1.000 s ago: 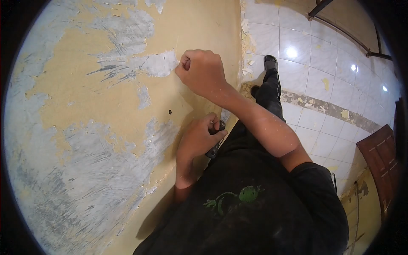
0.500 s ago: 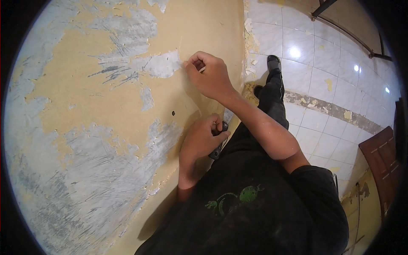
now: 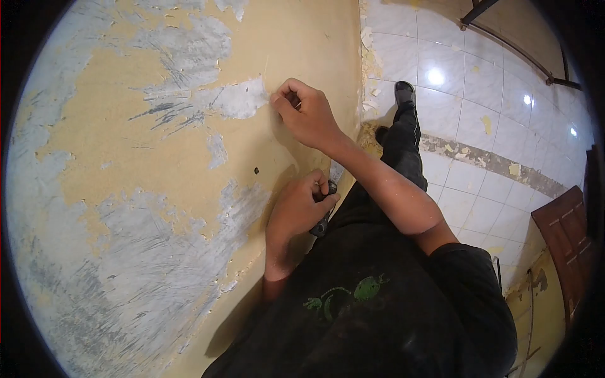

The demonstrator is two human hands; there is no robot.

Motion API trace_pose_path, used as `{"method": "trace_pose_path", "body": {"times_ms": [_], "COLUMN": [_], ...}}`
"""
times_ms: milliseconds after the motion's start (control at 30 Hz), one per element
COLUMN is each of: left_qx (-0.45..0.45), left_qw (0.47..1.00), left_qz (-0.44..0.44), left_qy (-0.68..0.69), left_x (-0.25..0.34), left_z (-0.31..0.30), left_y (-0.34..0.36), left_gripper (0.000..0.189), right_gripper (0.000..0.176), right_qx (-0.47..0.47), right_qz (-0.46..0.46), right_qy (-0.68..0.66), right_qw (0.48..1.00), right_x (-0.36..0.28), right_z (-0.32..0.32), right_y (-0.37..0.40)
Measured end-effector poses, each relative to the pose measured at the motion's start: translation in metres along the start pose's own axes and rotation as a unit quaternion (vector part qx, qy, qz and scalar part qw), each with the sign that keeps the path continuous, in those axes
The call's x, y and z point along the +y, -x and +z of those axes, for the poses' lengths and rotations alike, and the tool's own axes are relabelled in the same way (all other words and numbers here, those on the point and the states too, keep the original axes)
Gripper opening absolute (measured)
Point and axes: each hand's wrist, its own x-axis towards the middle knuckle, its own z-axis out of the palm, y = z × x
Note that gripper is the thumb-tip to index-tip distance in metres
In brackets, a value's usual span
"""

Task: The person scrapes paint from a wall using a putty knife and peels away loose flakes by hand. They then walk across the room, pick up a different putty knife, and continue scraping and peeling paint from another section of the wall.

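Two hands are at a wall [image 3: 126, 145] of yellow paint scraped back to grey in patches; the right hand [image 3: 309, 116] is raised against it, fingers curled in and thumb pinched to forefinger just beside the edge of a bare grey patch [image 3: 236, 101]; whether a flake sits in that pinch I cannot tell. Lower down, the left hand [image 3: 295, 211] is closed firmly round the dark handle of a scraper [image 3: 322, 223], held near the wall below a small hole [image 3: 256, 170]; its metal blade pokes up past the knuckles, under the right forearm. Paint chips [image 3: 368, 50] lie along the foot of the wall on the white tiled floor [image 3: 479, 82]; a dark shoe [image 3: 403, 93] stands near them.
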Motion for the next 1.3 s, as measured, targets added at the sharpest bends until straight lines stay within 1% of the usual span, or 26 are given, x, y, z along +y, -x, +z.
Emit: {"method": "trace_pose_path", "body": {"times_ms": [100,167,300,400,467,500,567,667,800,867,900,967,1000,1067,1200,1300], "left_qx": [0.012,0.004,-0.003,0.008,0.01,0.009,0.0,0.0,0.004,0.009,0.008,0.005,0.004,0.003,0.015,0.01], "left_qw": [0.999,1.0,1.0,1.0,0.999,0.999,1.0,0.999,0.999,1.0,1.0,1.0,1.0,1.0,1.0,1.0], "left_qz": [0.016,-0.002,0.008,0.017,0.019,0.018,0.007,0.01,0.031,0.014,0.015,0.006,0.006,0.014,0.019,0.001], "left_qy": [0.026,-0.005,0.0,-0.009,-0.025,-0.024,-0.005,0.032,0.008,0.0,0.001,0.003,0.004,0.005,-0.001,0.022], "left_x": [-0.002,0.006,-0.001,-0.001,0.0,-0.001,-0.001,-0.01,-0.007,-0.002,-0.003,-0.007,-0.007,-0.005,-0.001,-0.002], "left_z": [0.0,-0.002,-0.001,0.0,-0.001,-0.002,-0.001,0.003,0.002,0.0,0.0,0.001,0.001,0.0,-0.002,-0.001], "left_y": [-0.001,0.001,-0.001,-0.001,0.0,0.0,-0.001,-0.003,-0.002,0.0,-0.001,-0.002,-0.002,-0.003,-0.001,0.001], "left_gripper": [0.024,0.024,0.024,0.024,0.025,0.025,0.025,0.025,0.025,0.024,0.024,0.024,0.024,0.025,0.025,0.025], "right_gripper": [0.017,0.016,0.015,0.014,0.014,0.014,0.014,0.013,0.015,0.014,0.014,0.012,0.012,0.01,0.01,0.011], "right_qx": [0.001,-0.006,-0.001,-0.01,0.004,0.004,0.011,0.0,-0.001,0.022,0.022,0.015,0.015,0.01,0.006,0.008], "right_qz": [0.013,0.004,-0.02,-0.003,0.035,0.036,0.022,0.044,0.047,0.016,0.016,-0.061,-0.061,-0.112,-0.139,-0.165], "right_qy": [-0.01,0.002,0.005,-0.019,-0.086,-0.086,-0.036,-0.05,-0.041,0.023,0.024,0.14,0.141,0.177,0.151,0.163], "right_qw": [1.0,1.0,1.0,1.0,0.996,0.996,0.999,0.998,0.998,0.999,0.999,0.988,0.988,0.978,0.979,0.973], "right_x": [-0.002,-0.001,0.005,0.005,0.002,-0.002,-0.009,0.003,0.003,-0.004,-0.008,-0.015,-0.015,-0.013,-0.007,0.0], "right_z": [0.001,0.001,0.001,0.0,0.0,0.001,0.001,0.003,0.002,0.002,0.001,-0.002,-0.002,-0.002,-0.005,-0.012], "right_y": [-0.002,-0.005,-0.008,-0.008,-0.006,-0.003,0.001,-0.003,-0.003,-0.001,-0.003,-0.005,-0.006,-0.01,-0.014,-0.015]}}
